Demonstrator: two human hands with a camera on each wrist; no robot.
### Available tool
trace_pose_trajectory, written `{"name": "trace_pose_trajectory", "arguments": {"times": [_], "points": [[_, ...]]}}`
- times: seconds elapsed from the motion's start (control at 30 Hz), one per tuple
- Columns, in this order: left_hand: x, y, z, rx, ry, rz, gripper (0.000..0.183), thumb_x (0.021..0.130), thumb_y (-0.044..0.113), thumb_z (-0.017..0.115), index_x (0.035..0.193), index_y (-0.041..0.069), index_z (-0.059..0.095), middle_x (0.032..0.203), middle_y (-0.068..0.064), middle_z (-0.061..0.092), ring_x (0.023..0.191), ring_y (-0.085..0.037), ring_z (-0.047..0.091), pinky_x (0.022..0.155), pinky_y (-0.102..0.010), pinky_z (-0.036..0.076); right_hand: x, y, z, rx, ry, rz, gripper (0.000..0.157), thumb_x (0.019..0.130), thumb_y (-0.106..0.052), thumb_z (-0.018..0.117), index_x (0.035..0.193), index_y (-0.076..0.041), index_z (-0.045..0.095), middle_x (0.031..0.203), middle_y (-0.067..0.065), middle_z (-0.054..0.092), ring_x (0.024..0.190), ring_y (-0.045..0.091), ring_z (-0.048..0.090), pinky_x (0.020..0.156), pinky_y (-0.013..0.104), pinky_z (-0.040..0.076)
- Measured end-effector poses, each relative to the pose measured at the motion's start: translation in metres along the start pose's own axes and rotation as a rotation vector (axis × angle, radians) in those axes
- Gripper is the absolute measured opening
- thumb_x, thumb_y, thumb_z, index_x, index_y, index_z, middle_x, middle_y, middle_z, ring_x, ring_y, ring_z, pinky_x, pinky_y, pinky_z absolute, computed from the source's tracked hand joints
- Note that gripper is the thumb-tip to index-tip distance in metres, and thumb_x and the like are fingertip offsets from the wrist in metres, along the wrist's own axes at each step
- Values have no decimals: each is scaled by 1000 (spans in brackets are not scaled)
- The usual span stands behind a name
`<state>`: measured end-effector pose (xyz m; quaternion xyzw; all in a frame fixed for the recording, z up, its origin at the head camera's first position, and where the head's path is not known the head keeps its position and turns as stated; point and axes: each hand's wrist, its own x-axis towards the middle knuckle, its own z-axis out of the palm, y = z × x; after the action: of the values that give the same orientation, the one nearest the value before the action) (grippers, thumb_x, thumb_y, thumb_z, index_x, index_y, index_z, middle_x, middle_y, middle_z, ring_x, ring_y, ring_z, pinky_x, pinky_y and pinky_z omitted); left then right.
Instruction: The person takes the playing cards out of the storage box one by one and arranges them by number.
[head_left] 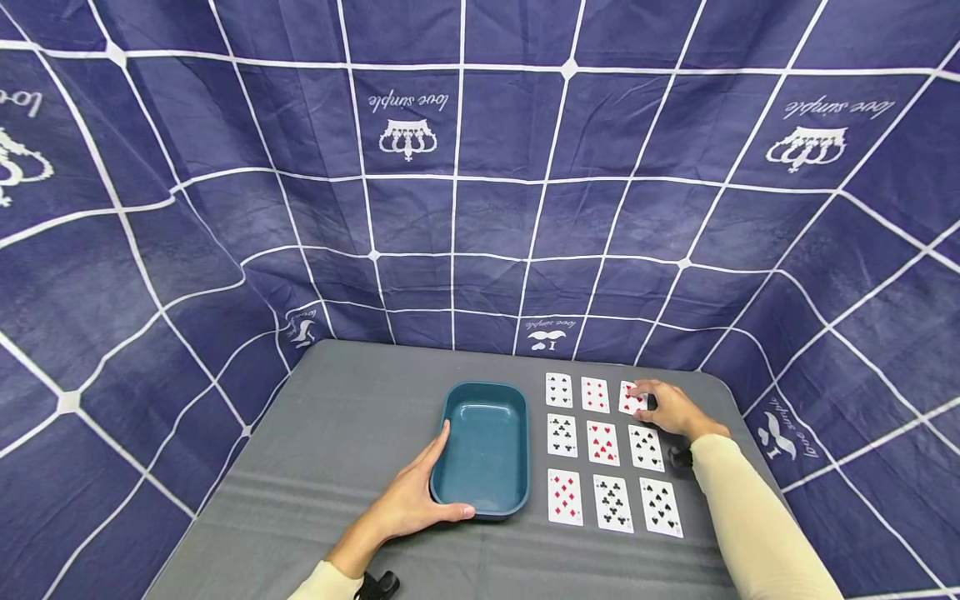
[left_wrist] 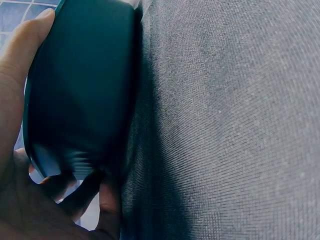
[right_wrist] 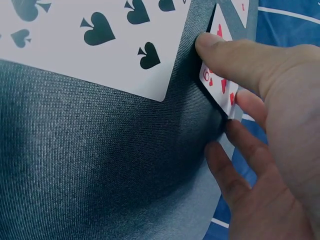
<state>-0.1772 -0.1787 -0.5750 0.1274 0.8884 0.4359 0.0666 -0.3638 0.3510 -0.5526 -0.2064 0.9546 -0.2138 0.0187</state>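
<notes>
My left hand point(head_left: 411, 497) holds a teal rectangular tray point(head_left: 448, 508) at its near left corner. Its thumb lies along the near side and its fingers along the left side. In the left wrist view the thumb touches the rim of the tray point(left_wrist: 82, 75), and the other fingers bend against one end. My right hand point(head_left: 670, 407) pinches a six of hearts point(head_left: 628, 398) at the far right of the laid-out playing cards. In the right wrist view the thumb covers part of this card point(right_wrist: 220, 82), and fingertips are at its edge.
Several face-up cards lie in three rows right of the tray, among them a red heart card point(head_left: 603, 442) in the middle and a spade card point(head_left: 662, 507) nearest. A grey cloth point(head_left: 330, 433) covers the table. Blue checked fabric point(head_left: 495, 217) hangs behind and at both sides.
</notes>
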Motion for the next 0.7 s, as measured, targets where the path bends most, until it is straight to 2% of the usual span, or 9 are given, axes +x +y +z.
{"name": "trace_pose_trajectory", "arguments": {"times": [0.27,0.53,0.7], "points": [[1,0,0,-10,2,-5,143,83,61,103,188,43,8,195,-11,27,177,-42,38,135,-71,42,-2,-2,2,-11,0,10,40,98,0,86,137,2,81,161,33,67,153,64,57,127,79,44],[0,1,0,1,5,-7,143,83,62,103,188,43,8,195,-11,27,177,-41,38,136,-70,42,-4,-2,4,-15,25,-10,34,96,6,83,130,-2,84,159,32,69,151,64,60,126,79,44],[0,0,0,7,11,-1,143,83,59,104,188,43,8,194,-12,29,176,-41,40,135,-71,43,-4,9,9,37,77,-68,34,94,6,80,126,-4,85,155,30,73,147,64,62,124,80,46]]}}
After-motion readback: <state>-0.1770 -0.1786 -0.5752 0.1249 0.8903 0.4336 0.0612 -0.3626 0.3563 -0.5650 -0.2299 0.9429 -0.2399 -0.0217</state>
